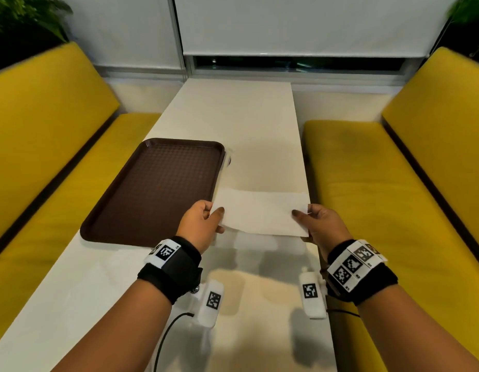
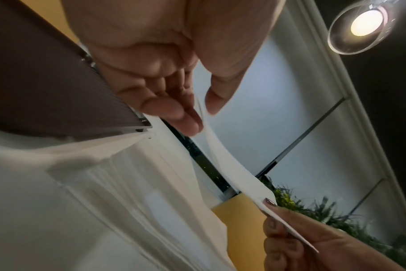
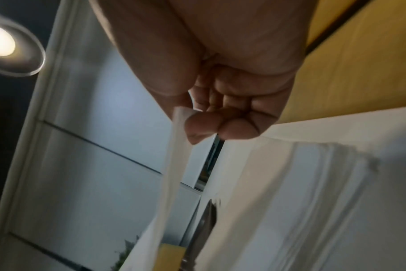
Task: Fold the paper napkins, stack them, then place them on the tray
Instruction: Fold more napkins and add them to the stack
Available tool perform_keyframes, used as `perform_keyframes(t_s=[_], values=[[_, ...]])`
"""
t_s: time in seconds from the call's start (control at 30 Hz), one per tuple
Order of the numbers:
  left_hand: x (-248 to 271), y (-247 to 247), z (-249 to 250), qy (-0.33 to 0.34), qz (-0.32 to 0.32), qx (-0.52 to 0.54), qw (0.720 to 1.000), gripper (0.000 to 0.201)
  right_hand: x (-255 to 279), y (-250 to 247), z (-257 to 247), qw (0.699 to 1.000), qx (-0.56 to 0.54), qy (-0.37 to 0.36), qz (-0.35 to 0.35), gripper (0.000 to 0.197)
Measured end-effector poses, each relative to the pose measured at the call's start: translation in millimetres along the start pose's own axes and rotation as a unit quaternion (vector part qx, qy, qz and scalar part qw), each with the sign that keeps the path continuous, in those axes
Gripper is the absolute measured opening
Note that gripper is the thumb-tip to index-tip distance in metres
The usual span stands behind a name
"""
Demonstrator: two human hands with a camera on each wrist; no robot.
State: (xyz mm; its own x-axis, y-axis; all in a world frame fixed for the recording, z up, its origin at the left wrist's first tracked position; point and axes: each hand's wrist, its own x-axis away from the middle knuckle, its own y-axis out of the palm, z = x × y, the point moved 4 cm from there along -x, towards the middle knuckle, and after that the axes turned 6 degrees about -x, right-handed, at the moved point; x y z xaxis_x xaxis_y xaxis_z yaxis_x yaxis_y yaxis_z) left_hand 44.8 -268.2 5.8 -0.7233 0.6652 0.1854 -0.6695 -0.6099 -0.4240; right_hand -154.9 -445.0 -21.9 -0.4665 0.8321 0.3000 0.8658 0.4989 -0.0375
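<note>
Napkin (image 1: 262,212) pinched by left hand (image 1: 199,226) fingers, right hand (image 1: 323,224) fingers; tray (image 1: 152,189) holds nothing.

The left hand (image 1: 199,224) covers the near left corner of the paper napkin (image 1: 262,213), and the right hand (image 1: 320,224) its right edge. The stack of napkins (image 3: 313,192) is smeared in both wrist views, sheets uncountable. The tray (image 2: 46,82) is cropped in the left wrist view.

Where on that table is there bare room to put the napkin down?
The brown tray lies bare. So does the white table beyond it toward the window, and the near end. Both hands, left hand and right hand, crowd the middle, holding the napkin.
</note>
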Motion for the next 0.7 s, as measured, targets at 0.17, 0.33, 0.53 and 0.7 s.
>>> perform_keyframes(t_s=[0.17, 0.33, 0.53, 0.7], values=[[-10.7, 5.3, -16.4, -0.011, 0.016, -0.075, 0.997, 0.019, -19.0, -1.6, 14.0, 0.994, 0.110, 0.012, -0.011, 0.028], [-17.1, 13.6, -33.1, -0.026, 0.007, -0.147, 0.989, 0.019, -26.4, -3.8, 25.8, 0.978, 0.209, 0.002, 0.004, 0.031], [-15.6, 21.0, -42.3, -0.030, 0.027, -0.178, 0.983, 0.022, -29.5, -1.5, 30.3, 0.970, 0.240, 0.006, 0.022, 0.032], [-7.6, 22.5, -27.1, 0.027, 0.072, -0.294, 0.953, 0.042, -17.2, -0.9, 14.7, 0.940, 0.328, -0.041, 0.081, 0.044]])
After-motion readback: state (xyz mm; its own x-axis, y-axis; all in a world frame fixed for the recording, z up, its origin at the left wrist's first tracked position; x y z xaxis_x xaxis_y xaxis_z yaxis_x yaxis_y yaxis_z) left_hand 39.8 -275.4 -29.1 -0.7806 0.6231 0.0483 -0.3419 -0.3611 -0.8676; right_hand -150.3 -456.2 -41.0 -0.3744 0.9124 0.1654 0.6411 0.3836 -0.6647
